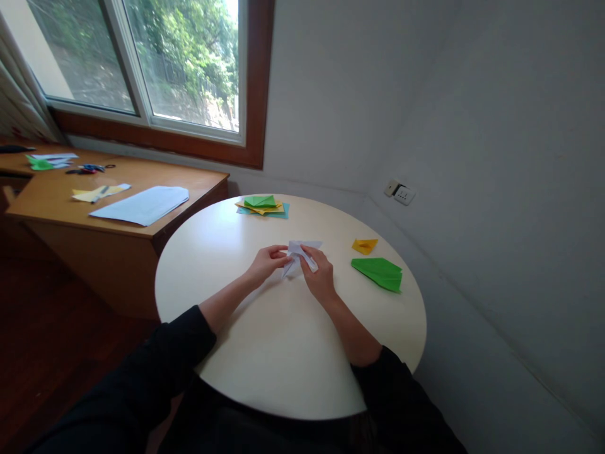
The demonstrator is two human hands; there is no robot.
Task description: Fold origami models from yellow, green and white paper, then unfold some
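Both hands, left [265, 261] and right [320, 275], pinch the white paper [299, 255] at the table [283, 353] centre; uneven finger pressure risks skewing the crease or tearing the sheet.

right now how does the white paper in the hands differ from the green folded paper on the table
The white paper is pinched between the left hand and right hand; the green folded paper lies untouched to the right. The white one looks crumpled and part-folded, the green one flat and pointed. Both rest over the round table.
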